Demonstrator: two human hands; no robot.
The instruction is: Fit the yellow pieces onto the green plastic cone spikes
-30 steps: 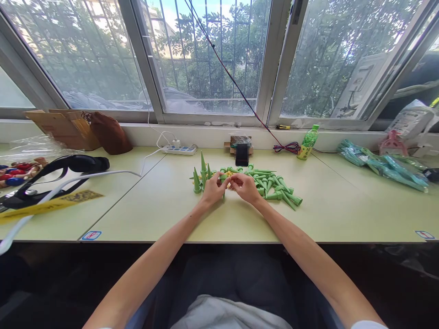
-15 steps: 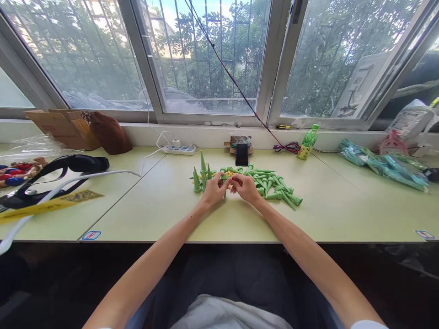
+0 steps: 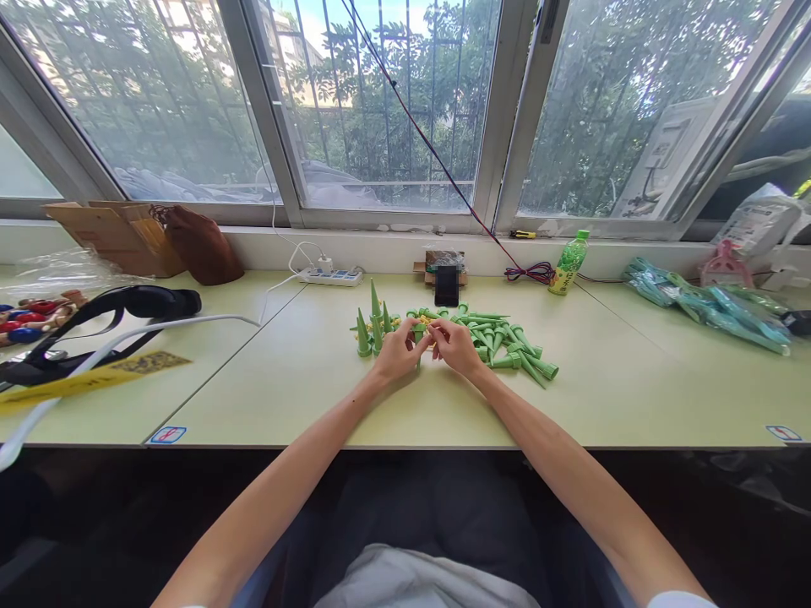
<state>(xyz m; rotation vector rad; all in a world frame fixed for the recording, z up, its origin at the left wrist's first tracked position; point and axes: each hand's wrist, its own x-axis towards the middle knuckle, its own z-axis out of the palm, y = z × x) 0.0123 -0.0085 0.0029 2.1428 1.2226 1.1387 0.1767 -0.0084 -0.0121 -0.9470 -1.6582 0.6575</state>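
Gripping a green spike (image 3: 419, 332) upright above the counter (image 3: 285, 371), wide capped end uppermost and point down, with the left hand (image 3: 398, 350) clamped around the cap end. Drawn together just beside that cap, at the fingertips of the right hand (image 3: 454, 344) (impossible to tell whether pinched on a small part or on nothing). Framed on the right by a loose pile of green spikes (image 3: 500, 339), on the left by a few standing spikes (image 3: 363, 336) with points up, and backed by scattered yellow pieces (image 3: 396, 323). Judging by the look, probably moulded plastic: light, stiff, rather smooth and not easily broken by finger pressure. Best held by the broad cap, between thumb and opposing fingers. Likely to slip if pinched along the taper (narrowing toward the point), and apt to roll if laid flat.
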